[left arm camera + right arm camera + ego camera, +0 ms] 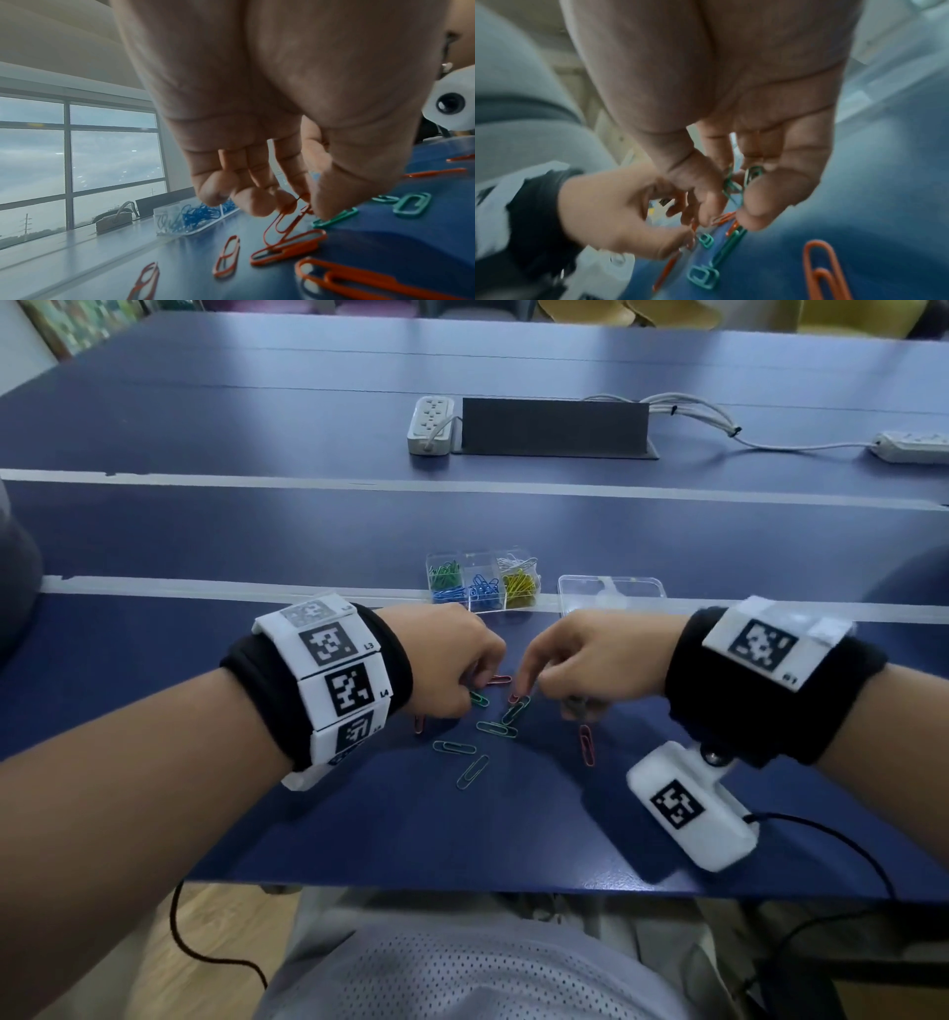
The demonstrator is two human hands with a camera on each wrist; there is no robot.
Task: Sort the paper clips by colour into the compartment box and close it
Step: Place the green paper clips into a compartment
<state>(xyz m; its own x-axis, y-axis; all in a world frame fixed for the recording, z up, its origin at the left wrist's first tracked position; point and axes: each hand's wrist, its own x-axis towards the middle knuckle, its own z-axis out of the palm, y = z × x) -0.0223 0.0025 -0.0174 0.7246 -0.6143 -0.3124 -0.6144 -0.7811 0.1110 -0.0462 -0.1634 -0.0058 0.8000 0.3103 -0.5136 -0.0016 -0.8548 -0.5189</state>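
Loose green paper clips (495, 728) and orange paper clips (586, 745) lie on the blue table in front of me. My left hand (464, 667) hovers over them and pinches orange clips (285, 221) between thumb and fingertips. My right hand (575, 662) is beside it, holding green clips (734, 186) in its curled fingers while its thumb and forefinger touch an orange clip (725, 218) on the table. Behind the hands stands the clear compartment box (482, 582), holding green, blue, yellow and white clips. Its clear lid (611, 593) lies to its right.
Two white power strips (431, 423) (911, 446), a dark cable box (554, 428) and white cables lie far back on the table. The table's near edge (462, 888) runs just above my lap. A black cable hangs from each wrist.
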